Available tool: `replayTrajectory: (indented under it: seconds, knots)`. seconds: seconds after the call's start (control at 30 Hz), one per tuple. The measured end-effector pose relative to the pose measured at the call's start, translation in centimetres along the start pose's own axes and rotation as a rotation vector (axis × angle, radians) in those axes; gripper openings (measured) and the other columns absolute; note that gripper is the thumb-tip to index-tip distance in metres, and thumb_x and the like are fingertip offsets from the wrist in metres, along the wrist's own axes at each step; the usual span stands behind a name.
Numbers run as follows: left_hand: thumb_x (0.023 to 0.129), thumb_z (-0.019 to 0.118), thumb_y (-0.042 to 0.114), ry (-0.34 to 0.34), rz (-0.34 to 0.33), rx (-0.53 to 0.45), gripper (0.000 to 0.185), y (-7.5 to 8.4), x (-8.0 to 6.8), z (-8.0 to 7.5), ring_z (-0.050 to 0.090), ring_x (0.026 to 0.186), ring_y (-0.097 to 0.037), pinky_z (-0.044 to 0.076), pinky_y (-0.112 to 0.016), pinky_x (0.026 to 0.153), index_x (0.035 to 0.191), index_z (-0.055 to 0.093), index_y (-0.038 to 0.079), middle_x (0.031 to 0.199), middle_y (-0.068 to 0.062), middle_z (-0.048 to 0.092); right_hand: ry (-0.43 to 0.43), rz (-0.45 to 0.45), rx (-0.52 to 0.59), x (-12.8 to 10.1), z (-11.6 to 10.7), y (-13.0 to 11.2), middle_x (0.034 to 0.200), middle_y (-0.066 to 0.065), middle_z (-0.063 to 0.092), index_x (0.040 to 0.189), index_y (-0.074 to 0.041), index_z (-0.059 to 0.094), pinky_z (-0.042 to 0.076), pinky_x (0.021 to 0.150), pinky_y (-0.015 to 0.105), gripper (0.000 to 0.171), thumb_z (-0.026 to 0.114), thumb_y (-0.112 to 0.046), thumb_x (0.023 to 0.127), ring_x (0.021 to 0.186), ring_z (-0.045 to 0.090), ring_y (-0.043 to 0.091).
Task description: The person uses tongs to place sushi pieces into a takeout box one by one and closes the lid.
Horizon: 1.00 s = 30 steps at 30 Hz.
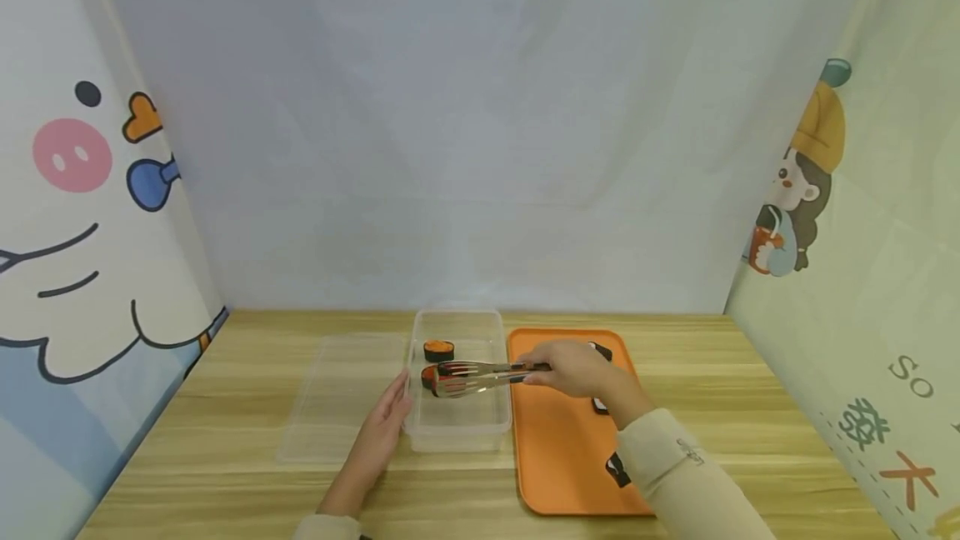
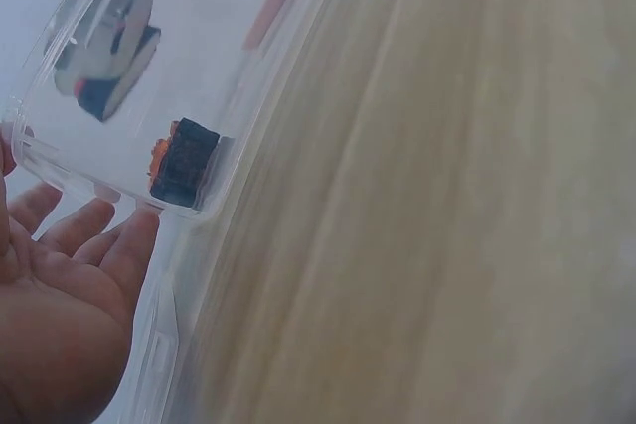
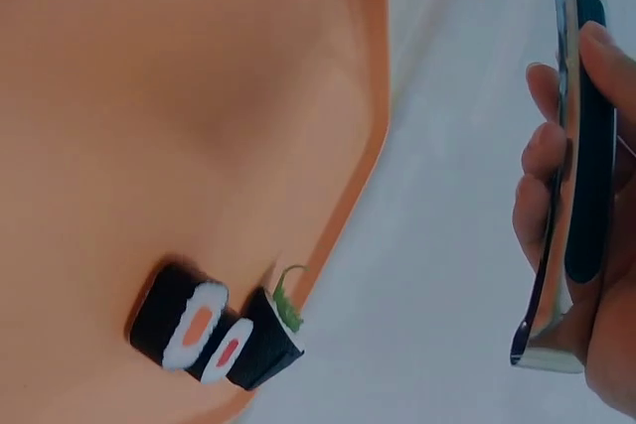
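My right hand (image 1: 573, 369) grips metal tongs (image 1: 495, 368) by their dark handles. The tongs reach leftward over a clear plastic box (image 1: 459, 426). Between their tips is a toy sushi piece with a red top (image 1: 428, 377), which the left wrist view shows through the blurry wall, above the box floor. A second toy sushi piece, orange-topped and black-wrapped (image 1: 438, 351), sits inside the box. The fingertips of my left hand (image 1: 378, 432) touch the box's left wall from outside, fingers mostly straight (image 2: 129, 255).
An orange tray (image 1: 562, 457) lies right of the box. On it are black-wrapped sushi rolls (image 3: 179, 315) and a cone-shaped hand roll with a green leaf (image 3: 263, 350); my right arm partly covers the tray. A flat clear lid (image 1: 337, 398) lies left of the box.
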State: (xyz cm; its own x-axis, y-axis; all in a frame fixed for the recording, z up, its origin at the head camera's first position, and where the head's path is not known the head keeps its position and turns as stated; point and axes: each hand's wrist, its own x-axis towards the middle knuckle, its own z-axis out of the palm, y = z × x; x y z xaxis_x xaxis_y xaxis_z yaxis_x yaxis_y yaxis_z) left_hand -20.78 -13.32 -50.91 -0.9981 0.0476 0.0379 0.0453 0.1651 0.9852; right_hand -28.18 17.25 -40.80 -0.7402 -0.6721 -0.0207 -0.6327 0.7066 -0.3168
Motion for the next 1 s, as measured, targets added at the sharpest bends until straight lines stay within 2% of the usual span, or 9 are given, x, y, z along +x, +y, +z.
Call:
replayTrajectory:
  seconds: [0.27, 0.47, 0.7, 0.9, 1.0]
  knots:
    - [0.107, 0.041, 0.024, -0.001, 0.003, 0.007, 0.053, -0.1, 0.0, 0.1, 0.023, 0.141, -0.038, 0.02, -0.049, 0.113, 0.154, 0.025, 0.005, 0.155, -0.02, 0.023, -0.012, 0.018, -0.003, 1.4, 1.1, -1.4, 0.121, 0.003, 0.066, 0.127, -0.013, 0.067, 0.054, 0.076, 0.036, 0.035, 0.064, -0.028, 0.096, 0.1, 0.064, 0.02]
    - [0.107, 0.04, 0.023, 0.004, 0.008, 0.014, 0.052, 0.0, 0.0, 0.1, 0.023, 0.141, -0.038, 0.02, -0.05, 0.113, 0.154, 0.026, 0.004, 0.155, -0.021, 0.024, -0.054, 0.036, -0.039, 2.0, 0.9, -2.2, 0.122, 0.003, 0.066, 0.129, -0.011, 0.065, 0.054, 0.083, 0.038, 0.037, 0.064, -0.028, 0.096, 0.105, 0.063, 0.021]
    - [0.107, 0.04, 0.023, -0.004, 0.01, -0.003, 0.052, -0.1, 0.0, 0.1, 0.023, 0.141, -0.037, 0.02, -0.049, 0.114, 0.154, 0.025, 0.005, 0.156, -0.019, 0.023, -0.095, 0.063, -0.066, 2.6, 0.6, -2.9, 0.116, 0.0, 0.068, 0.129, -0.013, 0.065, 0.054, 0.072, 0.032, 0.038, 0.065, -0.03, 0.095, 0.095, 0.064, 0.016]
    - [0.107, 0.04, 0.026, -0.015, 0.019, -0.027, 0.054, -0.1, 0.1, 0.1, 0.022, 0.142, -0.036, 0.018, -0.047, 0.114, 0.153, 0.024, 0.002, 0.156, -0.019, 0.021, -0.112, 0.098, -0.062, 2.3, -0.1, -3.2, 0.116, 0.0, 0.067, 0.129, -0.014, 0.065, 0.054, 0.078, 0.036, 0.038, 0.066, -0.03, 0.094, 0.1, 0.063, 0.019]
    - [0.107, 0.04, 0.026, -0.022, 0.023, -0.034, 0.054, 0.0, 0.0, 0.0, 0.02, 0.142, -0.036, 0.017, -0.048, 0.115, 0.154, 0.023, 0.002, 0.157, -0.019, 0.02, -0.105, 0.09, -0.039, 1.9, -0.7, -3.0, 0.108, -0.002, 0.068, 0.128, -0.013, 0.065, 0.052, 0.071, 0.036, 0.037, 0.066, -0.028, 0.095, 0.089, 0.063, 0.017]
